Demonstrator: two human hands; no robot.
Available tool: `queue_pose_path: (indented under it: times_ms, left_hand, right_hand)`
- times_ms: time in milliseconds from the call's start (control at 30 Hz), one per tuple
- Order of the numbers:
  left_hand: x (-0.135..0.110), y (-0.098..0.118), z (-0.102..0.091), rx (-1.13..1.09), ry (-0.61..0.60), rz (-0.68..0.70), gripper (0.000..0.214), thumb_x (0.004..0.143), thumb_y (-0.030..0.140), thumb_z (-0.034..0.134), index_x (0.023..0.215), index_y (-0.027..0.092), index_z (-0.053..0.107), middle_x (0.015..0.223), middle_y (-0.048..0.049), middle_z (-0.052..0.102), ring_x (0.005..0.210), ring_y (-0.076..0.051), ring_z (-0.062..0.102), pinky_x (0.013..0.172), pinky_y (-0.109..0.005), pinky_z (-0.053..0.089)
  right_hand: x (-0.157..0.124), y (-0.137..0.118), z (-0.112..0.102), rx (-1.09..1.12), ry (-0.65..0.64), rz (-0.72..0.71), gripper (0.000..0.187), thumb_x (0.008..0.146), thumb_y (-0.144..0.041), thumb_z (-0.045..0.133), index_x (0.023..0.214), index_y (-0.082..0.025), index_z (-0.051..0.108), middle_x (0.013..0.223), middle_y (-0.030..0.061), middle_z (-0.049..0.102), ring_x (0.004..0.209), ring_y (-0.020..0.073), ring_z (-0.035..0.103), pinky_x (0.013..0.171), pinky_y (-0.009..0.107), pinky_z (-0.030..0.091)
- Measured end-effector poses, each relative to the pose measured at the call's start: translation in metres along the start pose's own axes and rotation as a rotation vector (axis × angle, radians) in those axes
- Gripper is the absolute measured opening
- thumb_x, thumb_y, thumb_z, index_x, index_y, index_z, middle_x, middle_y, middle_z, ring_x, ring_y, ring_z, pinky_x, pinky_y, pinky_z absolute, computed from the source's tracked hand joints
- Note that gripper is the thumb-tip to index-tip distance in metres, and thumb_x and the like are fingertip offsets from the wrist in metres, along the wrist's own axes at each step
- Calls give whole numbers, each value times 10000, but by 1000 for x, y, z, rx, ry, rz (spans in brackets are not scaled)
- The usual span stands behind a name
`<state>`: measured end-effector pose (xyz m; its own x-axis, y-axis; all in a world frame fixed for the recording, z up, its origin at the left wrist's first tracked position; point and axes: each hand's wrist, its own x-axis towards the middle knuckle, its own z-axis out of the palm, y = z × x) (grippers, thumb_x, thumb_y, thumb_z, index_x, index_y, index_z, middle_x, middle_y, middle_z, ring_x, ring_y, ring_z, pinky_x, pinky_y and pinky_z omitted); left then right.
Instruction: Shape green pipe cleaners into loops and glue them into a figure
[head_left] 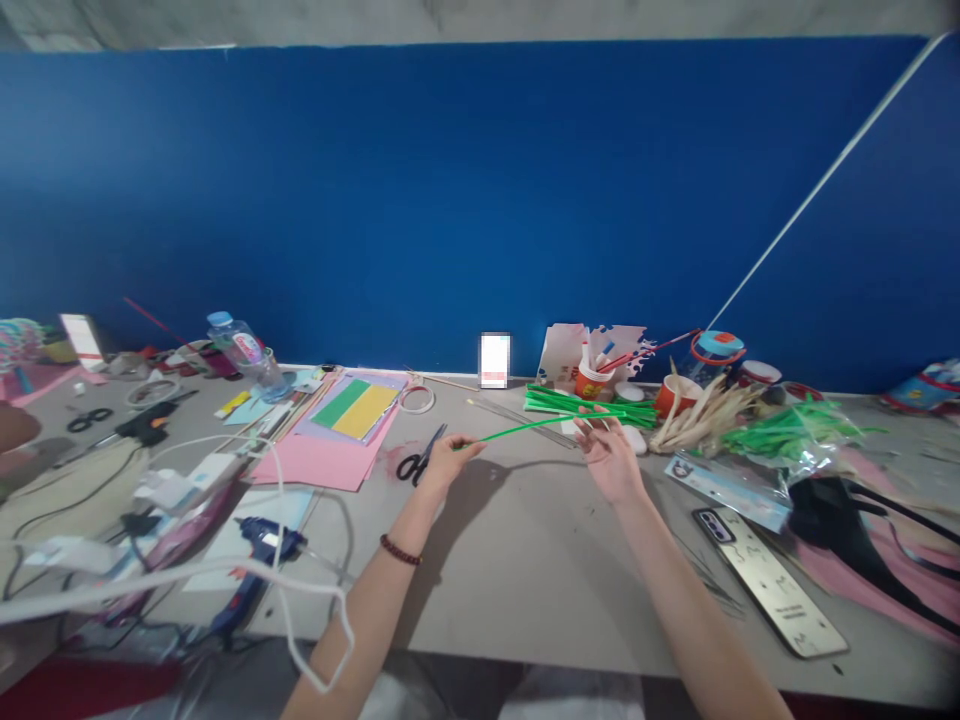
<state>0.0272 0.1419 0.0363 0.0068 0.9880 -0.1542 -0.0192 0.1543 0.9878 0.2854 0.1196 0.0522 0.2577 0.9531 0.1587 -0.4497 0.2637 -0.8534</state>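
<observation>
My left hand [452,460] pinches one end of a thin green stem [517,430] between thumb and fingers. The stem stretches almost level to the right, with a slight upward slope. At its other end, my right hand [611,465] has its fingertips on the stem, fingers bent and partly apart. Just behind that hand lies a bundle of similar green stems [544,399]. Black-handled scissors [411,468] rest on the table beside my left hand and are partly covered by it.
Left are pink paper [315,462], a blue glue gun [262,540], a water bottle [251,352] and a looping white cable [281,500]. Right are a pen cup [592,382], pale dried husks [701,415], a phone [780,590] and a black strap [855,550]. A blue panel [420,200] stands behind.
</observation>
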Motion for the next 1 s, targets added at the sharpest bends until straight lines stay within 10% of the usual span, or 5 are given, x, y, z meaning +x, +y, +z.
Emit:
queue_pose_path:
  times_ms: [400,700,1000]
  left_hand:
    - [-1,6,1,-245,60,116,375,574,325,750,872,124,648,674,-46,664,649,-155,647,513,-204,435]
    - [-19,1,25,-189,-129,138,277,618,303,690,816,128,609,703,-46,665,467,-65,507,396,-166,320]
    - [-32,-2,33,-165,41,161,146,703,246,478,678,139,574,708,-40,638,490,-67,510,414,-169,315]
  right_hand:
    - [3,13,-2,-168,97,-39,274,630,-411,738,777,-185,685,772,2,627,535,77,489,471,214,423]
    - [-33,37,42,-215,-79,182,351,651,-438,710,878,-171,689,558,-19,582,513,116,524,521,263,461]
    - [-45,47,53,-259,-8,264,345,586,-445,741,758,-155,669,554,-32,560,416,70,439,383,202,339]
